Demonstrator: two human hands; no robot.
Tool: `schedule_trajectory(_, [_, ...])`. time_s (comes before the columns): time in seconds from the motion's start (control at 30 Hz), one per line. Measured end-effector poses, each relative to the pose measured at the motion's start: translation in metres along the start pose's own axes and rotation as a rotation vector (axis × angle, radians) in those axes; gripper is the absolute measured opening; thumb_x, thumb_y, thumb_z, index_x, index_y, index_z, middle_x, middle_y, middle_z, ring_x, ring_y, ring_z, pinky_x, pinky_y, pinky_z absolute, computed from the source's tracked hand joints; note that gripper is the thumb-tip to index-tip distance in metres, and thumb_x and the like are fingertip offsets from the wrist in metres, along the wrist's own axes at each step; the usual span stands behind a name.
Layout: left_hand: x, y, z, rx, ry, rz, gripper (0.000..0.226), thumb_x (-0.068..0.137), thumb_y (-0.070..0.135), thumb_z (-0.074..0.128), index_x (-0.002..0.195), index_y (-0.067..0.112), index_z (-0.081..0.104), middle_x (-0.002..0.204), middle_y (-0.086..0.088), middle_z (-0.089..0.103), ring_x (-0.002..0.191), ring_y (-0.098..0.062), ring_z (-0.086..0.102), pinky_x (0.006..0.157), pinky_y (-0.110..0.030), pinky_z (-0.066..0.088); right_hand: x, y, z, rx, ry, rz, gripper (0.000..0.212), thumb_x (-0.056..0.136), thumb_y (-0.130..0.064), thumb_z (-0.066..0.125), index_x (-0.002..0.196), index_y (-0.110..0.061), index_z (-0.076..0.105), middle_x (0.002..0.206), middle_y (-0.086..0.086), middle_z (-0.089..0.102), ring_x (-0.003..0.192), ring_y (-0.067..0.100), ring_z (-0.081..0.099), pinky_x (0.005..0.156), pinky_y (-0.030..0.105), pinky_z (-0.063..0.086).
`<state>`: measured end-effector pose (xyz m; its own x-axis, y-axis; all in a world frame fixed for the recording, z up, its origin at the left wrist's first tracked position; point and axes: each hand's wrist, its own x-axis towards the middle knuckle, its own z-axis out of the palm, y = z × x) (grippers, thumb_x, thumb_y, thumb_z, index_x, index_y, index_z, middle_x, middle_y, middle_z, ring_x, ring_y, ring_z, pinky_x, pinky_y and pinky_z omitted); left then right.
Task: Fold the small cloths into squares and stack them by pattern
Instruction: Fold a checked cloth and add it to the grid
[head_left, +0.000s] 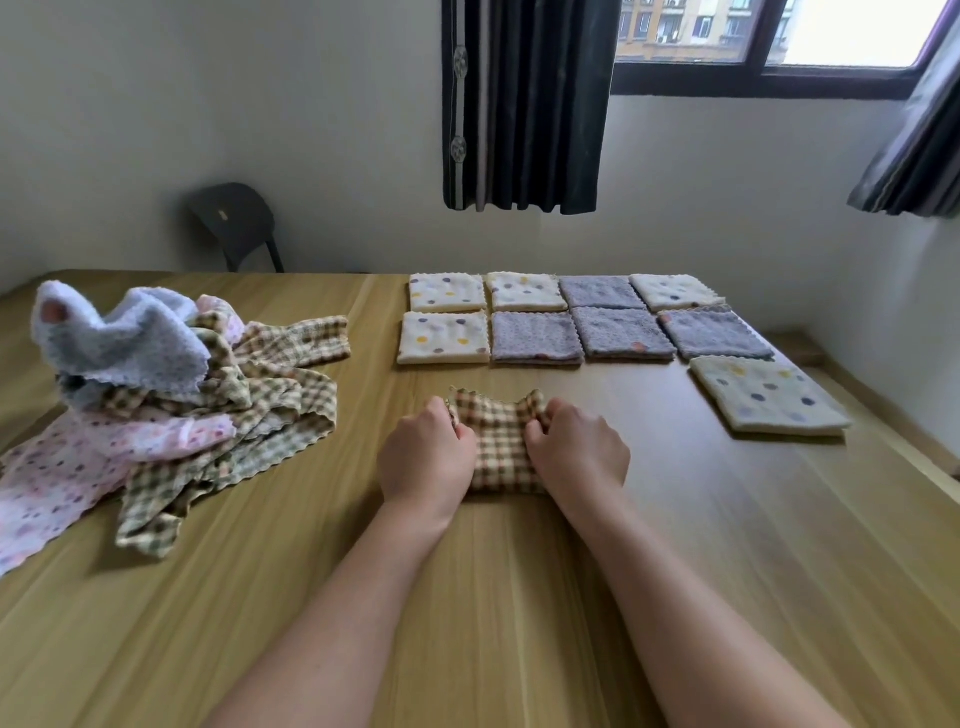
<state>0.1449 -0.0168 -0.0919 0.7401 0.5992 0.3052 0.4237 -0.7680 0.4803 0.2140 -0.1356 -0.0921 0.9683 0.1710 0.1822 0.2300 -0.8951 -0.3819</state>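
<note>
Folding check cloth (501, 447) at desk (727, 545) middle. My left hand (427, 462) and right hand (576, 451) each pinch its side. Folded squares (582, 319) at 1 o'clock, pile (171, 410) at 10. Next: press flat, start check stack.

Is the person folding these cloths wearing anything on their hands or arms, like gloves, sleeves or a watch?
No. The left hand and right hand are bare, with no gloves, and no rings or watch that I can see. Both forearms are uncovered as far as the picture shows; no sleeve enters the view.
</note>
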Motion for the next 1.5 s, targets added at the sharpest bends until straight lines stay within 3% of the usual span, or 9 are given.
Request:
schedule_trajectory(0.27, [-0.002,-0.003,0.007,0.155,0.064,0.086,0.031,0.094,0.022,0.048,0.124,0.015,0.042,0.103,-0.004,0.063,0.081,-0.025,0.064,0.057,-0.031,0.041,0.002,0.0,0.003,-0.027,0.02,0.028,0.032,0.093,-0.043,0.046,0.106,-0.018,0.061,0.108,0.007,0.066,0.1,0.03,0.061,0.07,0.03,0.037])
schedule_trajectory(0.37, [-0.001,-0.004,0.01,0.154,0.104,0.334,0.032,0.089,0.016,0.053,0.12,0.013,0.055,0.118,-0.006,0.057,0.104,-0.027,0.059,0.081,-0.038,0.044,0.001,0.0,0.003,-0.021,0.008,0.036,0.032,0.092,-0.044,0.047,0.105,-0.018,0.061,0.109,0.008,0.066,0.101,0.03,0.061,0.071,0.03,0.037])
schedule_trajectory(0.5, [-0.006,0.0,0.016,0.196,-0.348,0.38,0.055,0.103,0.036,0.025,0.153,0.015,0.018,0.161,-0.002,0.012,0.148,-0.015,0.007,0.12,-0.044,0.001,0.003,0.0,0.0,0.007,-0.008,0.048,0.034,0.093,-0.045,0.045,0.103,-0.018,0.063,0.107,0.008,0.066,0.098,0.029,0.06,0.072,0.03,0.037])
schedule_trajectory(0.77, [-0.005,-0.004,0.018,0.251,-0.465,0.359,0.057,0.098,0.055,0.023,0.151,0.044,0.007,0.162,-0.003,-0.005,0.148,-0.02,-0.009,0.114,-0.055,-0.012,0.002,0.021,-0.015,-0.032,-0.002,0.107,0.044,0.098,-0.044,0.035,0.104,-0.015,0.067,0.106,0.012,0.066,0.097,0.031,0.06,0.07,0.031,0.037])
schedule_trajectory(0.97, [-0.008,-0.007,0.02,0.237,-0.417,0.382,0.063,0.094,0.064,0.025,0.151,0.042,0.008,0.162,-0.002,-0.002,0.148,-0.019,-0.007,0.115,-0.056,-0.011,-0.006,0.022,-0.009,0.285,0.135,-0.156,0.014,0.093,-0.026,0.056,0.096,-0.016,0.067,0.087,0.006,0.071,0.078,0.026,0.062,0.064,0.029,0.039])
schedule_trajectory(1.1, [-0.01,-0.007,0.016,0.143,-0.338,0.43,0.057,0.098,0.052,0.025,0.152,0.035,0.015,0.162,0.002,0.001,0.148,-0.012,-0.005,0.115,-0.048,-0.014,-0.007,0.025,-0.006,0.378,0.093,-0.088,0.013,0.092,-0.023,0.054,0.092,-0.015,0.065,0.079,0.003,0.066,0.07,0.021,0.057,0.065,0.03,0.043])
schedule_trajectory(1.17, [-0.007,-0.005,0.013,0.054,-0.293,0.507,0.058,0.094,0.042,0.022,0.151,0.03,0.022,0.162,0.004,0.008,0.148,-0.009,0.0,0.117,-0.04,-0.012,-0.006,0.027,-0.012,0.532,-0.046,-0.044,0.017,0.095,-0.021,0.048,0.086,-0.012,0.06,0.081,0.004,0.068,0.058,0.02,0.061,0.055,0.029,0.047])
schedule_trajectory(1.27, [0.002,-0.002,0.011,-0.047,-0.384,0.589,0.053,0.096,0.029,0.03,0.149,0.027,0.03,0.159,0.007,0.021,0.146,-0.007,0.012,0.119,-0.03,0.001,-0.009,0.031,-0.027,0.891,-0.392,0.097,0.024,0.101,-0.021,0.038,0.081,-0.011,0.047,0.085,0.013,0.064,0.034,0.016,0.051,0.032,0.018,0.029])
schedule_trajectory(1.5, [0.019,0.002,0.015,0.055,-0.616,0.603,0.045,0.103,0.03,0.032,0.148,0.036,0.029,0.158,0.015,0.016,0.146,-0.005,0.011,0.116,-0.033,0.007,-0.012,0.05,-0.039,1.07,-0.985,0.038,0.036,0.102,-0.043,0.029,0.083,-0.018,0.045,0.094,0.012,0.056,0.045,0.021,0.06,0.032,0.019,0.034])
